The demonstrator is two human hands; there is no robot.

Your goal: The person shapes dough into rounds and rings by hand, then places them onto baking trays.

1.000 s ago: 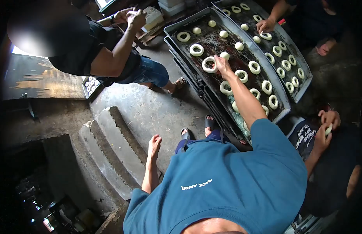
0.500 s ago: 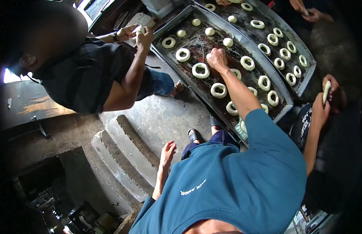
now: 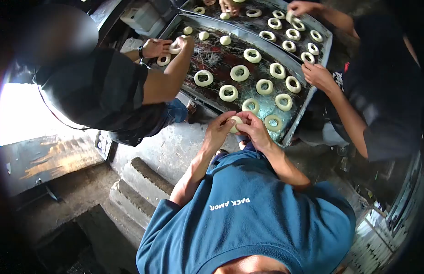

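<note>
Pale, rounded dough is facing the camera, long axis unclear; left grip and right grip are pinching it.

Hard white daylight floods my feed at the left, above a worn board with a pale, scuffed patch. I make out a bare grey concrete floor and, beside it, rough concrete steps. My lower left corner sinks into shadow; at lower right I see a pale, patterned surface.
</note>
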